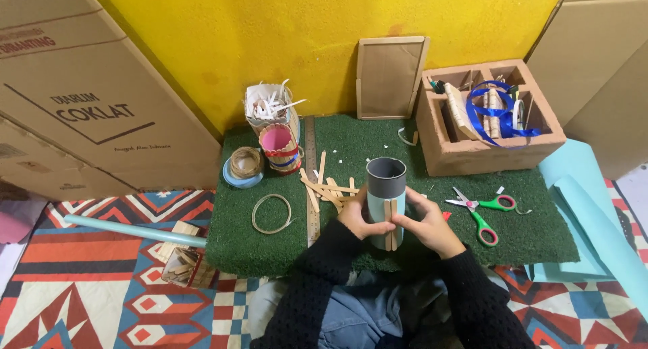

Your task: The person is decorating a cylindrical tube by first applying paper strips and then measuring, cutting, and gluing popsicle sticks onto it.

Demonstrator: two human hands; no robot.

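1. The grey tube [386, 194], wrapped in pale blue paper, stood upright near the front edge of the green turf mat [540, 237]. All places below are given relative to this tube.
2. The left hand [356, 219] had its grip closed on the tube's left side; the right hand [424, 225] pressed two wooden craft sticks [391, 222] flat against the tube's front face.
3. Risk: the sticks could have slid or tilted out of parallel if finger pressure had been uneven, or if it had been released before they bonded.
4. Risk: a squeeze from the left could have tipped the tube towards the scissors [482, 210] to its right.
5. Risk: the loose craft sticks [325, 185] just left of and behind the tube could have been scattered by a wrist.
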